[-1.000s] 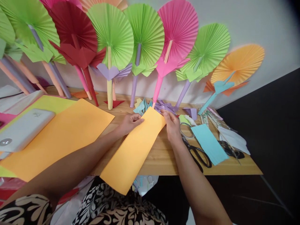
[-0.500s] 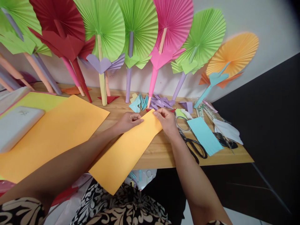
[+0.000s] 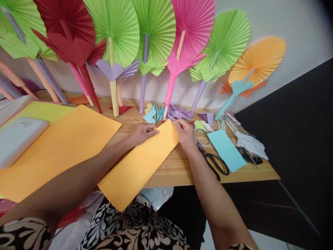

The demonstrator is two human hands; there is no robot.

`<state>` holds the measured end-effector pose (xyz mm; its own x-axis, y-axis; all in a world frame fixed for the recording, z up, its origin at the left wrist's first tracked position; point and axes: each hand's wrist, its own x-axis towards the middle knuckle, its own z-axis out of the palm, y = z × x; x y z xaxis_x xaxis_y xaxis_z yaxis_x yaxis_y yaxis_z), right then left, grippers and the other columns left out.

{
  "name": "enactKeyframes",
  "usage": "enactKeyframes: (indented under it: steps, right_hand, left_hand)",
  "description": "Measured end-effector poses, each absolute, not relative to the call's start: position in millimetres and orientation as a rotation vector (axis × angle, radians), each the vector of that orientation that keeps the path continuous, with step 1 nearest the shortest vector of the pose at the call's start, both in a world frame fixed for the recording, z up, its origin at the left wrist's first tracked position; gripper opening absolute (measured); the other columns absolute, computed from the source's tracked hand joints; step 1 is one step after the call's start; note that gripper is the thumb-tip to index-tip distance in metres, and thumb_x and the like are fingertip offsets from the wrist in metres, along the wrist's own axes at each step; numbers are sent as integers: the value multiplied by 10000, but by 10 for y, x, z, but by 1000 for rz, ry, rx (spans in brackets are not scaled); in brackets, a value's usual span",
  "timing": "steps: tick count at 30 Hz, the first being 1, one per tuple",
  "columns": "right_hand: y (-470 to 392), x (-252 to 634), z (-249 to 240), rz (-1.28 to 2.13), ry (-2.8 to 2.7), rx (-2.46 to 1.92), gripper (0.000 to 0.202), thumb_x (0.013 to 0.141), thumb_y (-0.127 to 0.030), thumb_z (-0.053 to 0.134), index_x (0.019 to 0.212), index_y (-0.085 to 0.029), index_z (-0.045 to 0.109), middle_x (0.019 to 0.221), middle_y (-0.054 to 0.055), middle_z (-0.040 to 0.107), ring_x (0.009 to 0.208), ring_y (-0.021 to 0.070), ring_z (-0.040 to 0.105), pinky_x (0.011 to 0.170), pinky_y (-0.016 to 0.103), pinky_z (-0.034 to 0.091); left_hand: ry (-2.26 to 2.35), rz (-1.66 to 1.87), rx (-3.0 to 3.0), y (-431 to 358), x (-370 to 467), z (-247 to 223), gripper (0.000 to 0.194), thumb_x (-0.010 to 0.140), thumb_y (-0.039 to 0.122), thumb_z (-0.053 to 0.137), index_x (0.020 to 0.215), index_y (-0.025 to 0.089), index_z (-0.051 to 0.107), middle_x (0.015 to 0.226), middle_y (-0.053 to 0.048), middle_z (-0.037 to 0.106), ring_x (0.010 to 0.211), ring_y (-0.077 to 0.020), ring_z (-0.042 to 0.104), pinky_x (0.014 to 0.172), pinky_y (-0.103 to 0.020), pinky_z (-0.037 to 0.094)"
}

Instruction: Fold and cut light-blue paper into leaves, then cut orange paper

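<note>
A long strip of orange paper (image 3: 142, 166) slants across the table's front edge, its near end hanging over my lap. My left hand (image 3: 143, 134) pinches the strip's left edge close to the far end. At the far right corner of the same strip, my right hand (image 3: 184, 132) grips it between thumb and fingers. The fingertips behind the paper are hidden. Black-handled scissors (image 3: 214, 163) lie just right of my right wrist, beside a light blue paper rectangle (image 3: 227, 150).
Paper fans on rolled stems, such as a pink one (image 3: 194, 24), lean on the wall. A large orange sheet (image 3: 65, 149) and a white box (image 3: 22, 137) lie left. Purple scraps (image 3: 178, 113) and a tape roll (image 3: 203, 136) sit behind my hands.
The strip's near end has risen slightly and shifted a little left. My right hand has moved slightly along the far end; both hands still hold the paper.
</note>
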<state>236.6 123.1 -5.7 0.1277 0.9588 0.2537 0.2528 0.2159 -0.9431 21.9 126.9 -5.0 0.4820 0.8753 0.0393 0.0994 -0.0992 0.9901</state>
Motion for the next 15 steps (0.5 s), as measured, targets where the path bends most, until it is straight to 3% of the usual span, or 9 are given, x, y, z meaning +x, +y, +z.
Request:
enactKeyframes:
  steps: [4, 6, 10, 15]
  right_hand:
    - [1239, 2377, 3, 1068, -1056, -1083, 432, 824, -610, 610, 1067, -264, 697, 882, -3, 719, 718, 150, 632, 601, 263, 476]
    - [1227, 2353, 15, 1249, -1004, -1020, 492, 769, -626, 671, 1119, -280, 690, 949, 4, 742, 760, 166, 662, 611, 272, 500]
    - [1172, 2223, -19, 1450, -1059, -1014, 449, 626, -474, 851, 992, -235, 745, 995, 35, 763, 895, 223, 692, 769, 331, 539]
    - [1173, 2116, -87, 1424, -1037, -1059, 386, 603, -431, 871, 885, -193, 760, 908, 44, 768, 803, 214, 685, 778, 356, 526]
  left_hand:
    - [937, 958, 1385, 1304, 159, -68, 361, 801, 498, 678, 714, 172, 546, 631, 37, 508, 529, -83, 449, 477, -191, 328]
    - [957, 1056, 1294, 1301, 155, -50, 371, 783, 504, 701, 721, 177, 538, 643, 38, 526, 536, -86, 468, 483, -192, 351]
    - [947, 1162, 1193, 1281, 197, -29, 376, 764, 511, 720, 751, 173, 555, 683, 25, 569, 574, -99, 513, 515, -204, 405]
    - [964, 1184, 1248, 1305, 218, -67, 381, 763, 519, 715, 752, 167, 568, 706, 7, 607, 603, -119, 548, 540, -222, 440]
